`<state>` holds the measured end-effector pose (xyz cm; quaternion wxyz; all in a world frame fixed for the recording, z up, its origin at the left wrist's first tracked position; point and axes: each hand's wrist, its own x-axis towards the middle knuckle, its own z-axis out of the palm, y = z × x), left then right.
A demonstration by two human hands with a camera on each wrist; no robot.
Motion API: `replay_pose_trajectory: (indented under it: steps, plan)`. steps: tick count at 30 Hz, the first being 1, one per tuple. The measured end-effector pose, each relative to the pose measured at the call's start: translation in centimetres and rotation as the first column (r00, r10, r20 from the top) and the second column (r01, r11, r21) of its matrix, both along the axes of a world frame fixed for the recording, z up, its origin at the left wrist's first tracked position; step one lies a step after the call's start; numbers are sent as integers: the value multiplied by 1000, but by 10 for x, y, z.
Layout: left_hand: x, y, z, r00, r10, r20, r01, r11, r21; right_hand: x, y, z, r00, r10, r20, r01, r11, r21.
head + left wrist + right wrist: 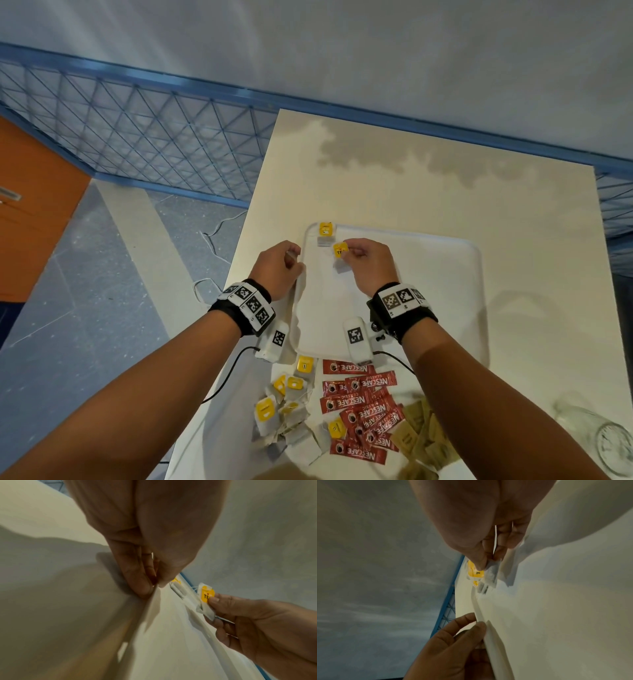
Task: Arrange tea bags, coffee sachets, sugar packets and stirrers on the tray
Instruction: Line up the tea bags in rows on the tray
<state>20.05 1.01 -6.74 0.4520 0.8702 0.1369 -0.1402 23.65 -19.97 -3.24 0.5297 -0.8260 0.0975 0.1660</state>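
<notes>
- One tea bag (325, 233) lies in the far left corner of the white tray (445, 291) on the tabletop (411, 178).
- Right hand (371, 265) pinches a second tea bag (340, 251) just above the tray.
- Left hand (282, 269) pinches the tray's left rim.
- Loose tea bags (284, 407), coffee sachets (359, 407) and brown packets (421, 435) lie near the tray; forearms partly hide the packets.

right hand (371, 265): pinches yellow-tagged tea bag (340, 250) over white plastic tray (445, 274) | left hand (281, 265): grips tray's left rim | cream desk (411, 178): red coffee sachets (359, 407) near edge
</notes>
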Motion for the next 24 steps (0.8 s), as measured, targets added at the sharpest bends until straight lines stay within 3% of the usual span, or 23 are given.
replay_pose_trajectory:
  steps: [12,17,24]
  plan:
    - [26,-13,8,999,-38,-32,36,997,-63,16,-3,-10,1000,-16,4,16,1000,-26]
    - [29,-12,8,990,-136,-33,137,990,33,23,-7,-12,1000,-10,-26,10,1000,-23]
    - [55,-20,8,946,-280,165,240,944,225,28,1,-14,1000,8,-10,-9,996,-89]
